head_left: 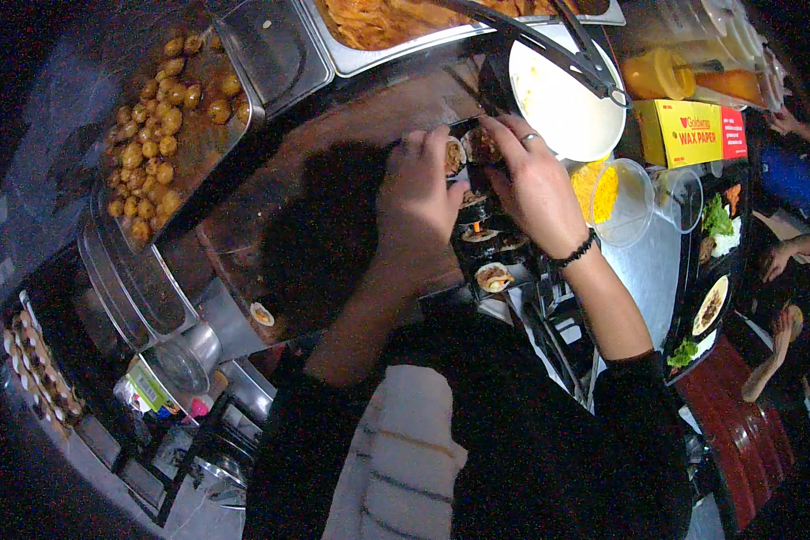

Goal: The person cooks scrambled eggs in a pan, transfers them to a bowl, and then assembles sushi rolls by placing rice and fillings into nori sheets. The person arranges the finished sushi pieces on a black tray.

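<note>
My left hand curls its fingers and thumb around a seaweed roll slice at the far end of a black tray. Close beside it, the fingers of my right hand press on another roll slice. That hand wears a ring and a dark beaded bracelet. Nearer to me in the tray lie more cut roll pieces, dark-wrapped with brown filling. One end piece shows a pale and yellow filling. My hands partly cover the tray.
A brown board lies left, bearing a small white-and-yellow piece. Beyond are small browned potatoes and a pan of orange-red food. Black tongs cross a white bowl. Right: shredded yellow food, a yellow-red box, another person's hand.
</note>
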### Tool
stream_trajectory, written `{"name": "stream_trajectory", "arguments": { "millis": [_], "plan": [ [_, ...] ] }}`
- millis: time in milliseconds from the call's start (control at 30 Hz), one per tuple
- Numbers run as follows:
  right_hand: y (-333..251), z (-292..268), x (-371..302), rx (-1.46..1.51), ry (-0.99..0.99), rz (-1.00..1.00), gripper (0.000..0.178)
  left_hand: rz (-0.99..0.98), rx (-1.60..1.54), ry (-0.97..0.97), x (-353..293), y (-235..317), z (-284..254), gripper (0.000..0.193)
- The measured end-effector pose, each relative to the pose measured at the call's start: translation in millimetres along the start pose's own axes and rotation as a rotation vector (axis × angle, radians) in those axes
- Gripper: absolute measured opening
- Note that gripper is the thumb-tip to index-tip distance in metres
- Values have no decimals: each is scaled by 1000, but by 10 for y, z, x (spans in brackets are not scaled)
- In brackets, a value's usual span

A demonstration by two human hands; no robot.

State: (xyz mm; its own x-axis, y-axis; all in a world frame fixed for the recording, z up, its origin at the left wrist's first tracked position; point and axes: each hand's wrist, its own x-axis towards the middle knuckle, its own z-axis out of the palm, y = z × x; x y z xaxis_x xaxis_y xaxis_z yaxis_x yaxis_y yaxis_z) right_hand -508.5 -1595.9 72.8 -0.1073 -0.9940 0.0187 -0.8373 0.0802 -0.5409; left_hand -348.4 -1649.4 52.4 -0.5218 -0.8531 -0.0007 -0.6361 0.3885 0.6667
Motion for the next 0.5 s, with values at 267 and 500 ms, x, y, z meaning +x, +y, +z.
{"name": "stream_trajectory", "arguments": {
  "millis": [267,500],
  "plan": [
    [76,-5,-128,-1,81,92,37,53,-243,0,-25,-274,25,61],
    [67,23,-113,28,101,125,32,108,-265,-18,1,-265,-24,53]
  ]
}}
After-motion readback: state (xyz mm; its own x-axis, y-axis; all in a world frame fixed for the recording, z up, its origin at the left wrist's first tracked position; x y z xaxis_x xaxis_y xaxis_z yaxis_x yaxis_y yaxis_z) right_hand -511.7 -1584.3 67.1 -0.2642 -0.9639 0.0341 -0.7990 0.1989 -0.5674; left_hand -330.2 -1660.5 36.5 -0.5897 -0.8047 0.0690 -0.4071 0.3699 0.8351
